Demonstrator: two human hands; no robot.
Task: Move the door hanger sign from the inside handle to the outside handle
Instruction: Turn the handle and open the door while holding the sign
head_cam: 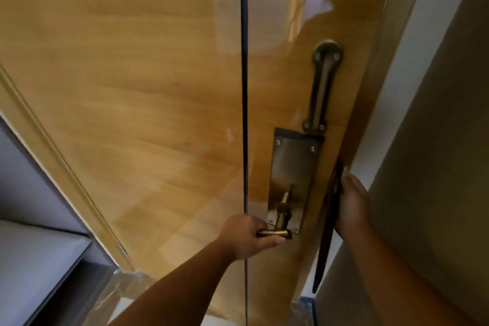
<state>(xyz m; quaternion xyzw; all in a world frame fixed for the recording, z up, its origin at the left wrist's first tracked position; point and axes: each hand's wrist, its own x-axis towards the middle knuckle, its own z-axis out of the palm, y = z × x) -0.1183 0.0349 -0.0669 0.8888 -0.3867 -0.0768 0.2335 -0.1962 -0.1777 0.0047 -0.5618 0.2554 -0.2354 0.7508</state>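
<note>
— Left hand (247,235)?
— Fingers wrapped round the brass lever handle (274,233) on a glossy wooden door (148,119).
— Right hand (353,204)?
— Clutching the dark, flat, thin door hanger sign (324,243) at the door's edge, beside a grey wall (428,140).

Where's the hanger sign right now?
In the head view, lower right: the dark door hanger sign is in the right hand, hanging edge-on past the door edge.
</note>
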